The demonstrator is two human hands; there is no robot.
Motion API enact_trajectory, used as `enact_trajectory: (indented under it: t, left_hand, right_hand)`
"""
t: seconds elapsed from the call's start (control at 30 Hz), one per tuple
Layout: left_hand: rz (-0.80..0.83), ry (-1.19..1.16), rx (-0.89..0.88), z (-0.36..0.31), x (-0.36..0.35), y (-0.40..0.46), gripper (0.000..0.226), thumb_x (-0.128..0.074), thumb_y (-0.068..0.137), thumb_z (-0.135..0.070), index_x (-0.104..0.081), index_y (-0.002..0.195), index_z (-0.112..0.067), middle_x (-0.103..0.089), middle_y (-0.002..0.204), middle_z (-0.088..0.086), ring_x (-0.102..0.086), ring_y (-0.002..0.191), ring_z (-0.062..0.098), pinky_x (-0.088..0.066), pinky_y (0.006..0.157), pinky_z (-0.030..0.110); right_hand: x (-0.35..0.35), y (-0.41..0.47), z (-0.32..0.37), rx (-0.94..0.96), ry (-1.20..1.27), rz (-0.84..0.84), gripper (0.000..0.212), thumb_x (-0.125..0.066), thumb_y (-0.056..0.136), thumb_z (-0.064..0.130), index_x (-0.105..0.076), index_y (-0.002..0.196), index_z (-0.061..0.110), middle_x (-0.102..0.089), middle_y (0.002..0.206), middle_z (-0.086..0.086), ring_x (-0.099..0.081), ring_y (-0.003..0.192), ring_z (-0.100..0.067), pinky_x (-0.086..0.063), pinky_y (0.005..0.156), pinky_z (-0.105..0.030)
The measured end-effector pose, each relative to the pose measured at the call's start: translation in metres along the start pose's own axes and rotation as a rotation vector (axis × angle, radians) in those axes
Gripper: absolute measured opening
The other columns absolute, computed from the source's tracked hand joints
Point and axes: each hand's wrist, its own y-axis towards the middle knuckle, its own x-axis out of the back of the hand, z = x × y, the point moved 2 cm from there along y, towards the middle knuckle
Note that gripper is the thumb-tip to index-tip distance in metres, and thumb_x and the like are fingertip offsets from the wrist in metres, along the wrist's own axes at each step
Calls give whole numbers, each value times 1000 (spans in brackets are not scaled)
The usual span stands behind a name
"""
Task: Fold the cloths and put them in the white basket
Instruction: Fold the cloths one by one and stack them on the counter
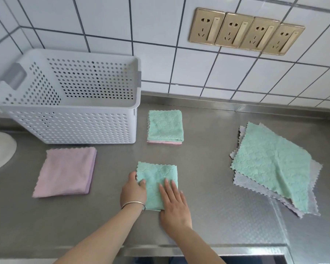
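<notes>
Closest to the camera, both bare hands are down on a small folded mint-green fuzzy cloth (157, 182) sitting on the stainless steel counter (208, 221). The right hand (174, 203) lies flat on it, fingers straight and close together, pressing the right half. The left hand (133, 191), with a thin silver bangle (134, 204) on the wrist, has its fingers curled over the cloth's left edge, thumb at the upper corner.

Further back there's a folded stack (165, 127), mint-green on top of pink, just beside the empty white perforated plastic basket (73, 121). A folded pink cloth (65, 171) lies in front of the basket. Well off to the right is a loose pile of unfolded cloths (272, 166), mint-green over pale grey-lilac ones.
</notes>
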Motion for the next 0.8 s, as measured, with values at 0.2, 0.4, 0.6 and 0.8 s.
enact_trajectory:
  t: [0.2, 0.4, 0.6, 0.8]
  left_hand:
    - [-92, 187, -62, 8, 5, 0, 38, -54, 85, -37, -49, 119, -21, -54, 122, 3, -53, 110, 28, -45, 83, 37]
    - [-201, 298, -82, 21, 8, -1, 43, -64, 72, -55, -62, 101, -23, -51, 115, 4, -46, 108, 27, -44, 82, 36]
    - [-133, 345, -59, 20, 5, -1, 35, -59, 78, -53, -65, 97, -24, -52, 114, 1, -45, 107, 24, -41, 86, 34]
    - [-101, -219, -11, -23, 12, -4, 25, -62, 83, -33, -45, 87, -15, -57, 83, 4, -60, 89, 34, -44, 72, 34]
  right_hand:
    - [7, 0, -1, 5, 28, -4, 58, -24, 90, 59, -62, 118, 26, -59, 130, 6, -47, 125, -14, -40, 101, -35]
    - [27, 14, -14, -382, 300, -77, 43, -45, 87, 41, -51, 121, 15, -51, 119, -1, -48, 113, -21, -41, 93, -30]
    - [20, 22, -18, -541, 400, 166, 37, -46, 89, 37, -53, 118, 14, -52, 115, -3, -47, 108, -20, -42, 90, -30]
    - [51, 34, -22, -555, 929, 21, 7, -50, 91, 21, -49, 92, 15, -55, 77, 3, -52, 68, -13, -38, 53, -22]
